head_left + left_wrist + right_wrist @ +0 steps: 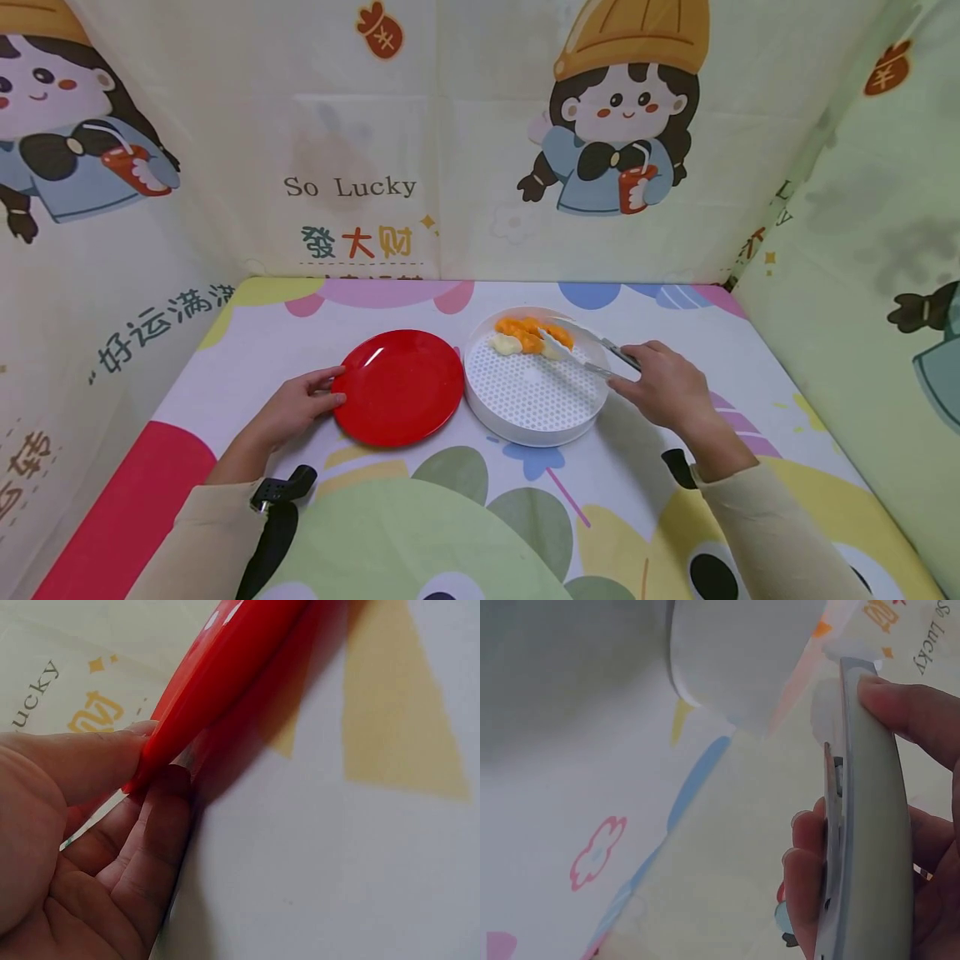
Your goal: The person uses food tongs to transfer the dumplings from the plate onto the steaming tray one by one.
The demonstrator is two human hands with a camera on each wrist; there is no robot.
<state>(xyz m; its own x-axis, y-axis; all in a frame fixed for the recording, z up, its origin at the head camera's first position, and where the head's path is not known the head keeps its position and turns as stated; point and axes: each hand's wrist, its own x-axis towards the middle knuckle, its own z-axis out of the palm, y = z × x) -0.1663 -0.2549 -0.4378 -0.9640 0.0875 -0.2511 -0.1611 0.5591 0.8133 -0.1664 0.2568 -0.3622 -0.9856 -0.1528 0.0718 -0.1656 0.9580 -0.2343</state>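
On the left of the head view, a shiny red plate (397, 390) has its left rim pinched by my left hand (294, 408). The left wrist view shows the thumb over the plate's rim (217, 697) and fingers beneath it, the plate tilted in that view. My right hand (671, 390) grips a pair of tongs (621, 355), whose pale handle (877, 817) fills the right wrist view. Their spread tips reach over orange lumps (527, 335) and pale lumps (506, 343). These lie at the far side of a round white tray (536, 435) with a perforated bottom.
The tray stands just right of the plate, the two rims close together. A patterned cloth (465, 533) with cartoon shapes covers the table. Printed sheets (480, 142) hang upright behind it and along both sides.
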